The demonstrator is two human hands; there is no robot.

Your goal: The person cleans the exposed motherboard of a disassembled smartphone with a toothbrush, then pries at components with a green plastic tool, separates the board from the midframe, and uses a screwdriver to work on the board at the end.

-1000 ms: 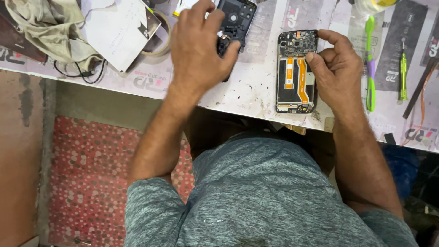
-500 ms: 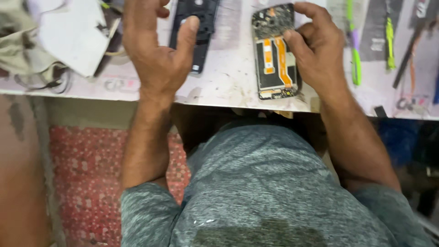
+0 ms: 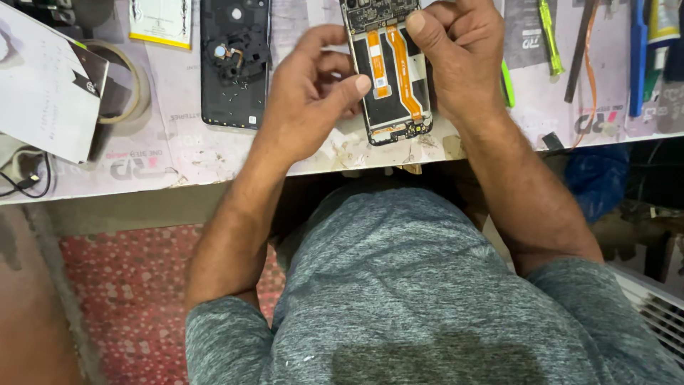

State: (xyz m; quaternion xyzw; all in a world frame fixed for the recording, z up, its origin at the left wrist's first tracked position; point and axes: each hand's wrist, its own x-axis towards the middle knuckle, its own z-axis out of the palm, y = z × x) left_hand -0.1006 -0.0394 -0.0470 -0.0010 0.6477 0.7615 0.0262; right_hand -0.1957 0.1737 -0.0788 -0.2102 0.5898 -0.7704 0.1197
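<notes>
Cluttered bench [image 3: 235,153]: both hands, left hand [image 3: 310,96], right hand [image 3: 459,53], pinching opened phone [image 3: 388,71]; black back cover [image 3: 234,60] beside

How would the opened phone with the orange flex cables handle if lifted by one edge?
The opened phone is probably stiff and light: a thin flat frame. Likely fragile, since its orange flex cables and circuit board lie exposed. Both the left hand and right hand touch it.

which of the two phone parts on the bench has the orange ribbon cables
The opened phone body between both hands; the black back cover to its left shows no orange.
</notes>
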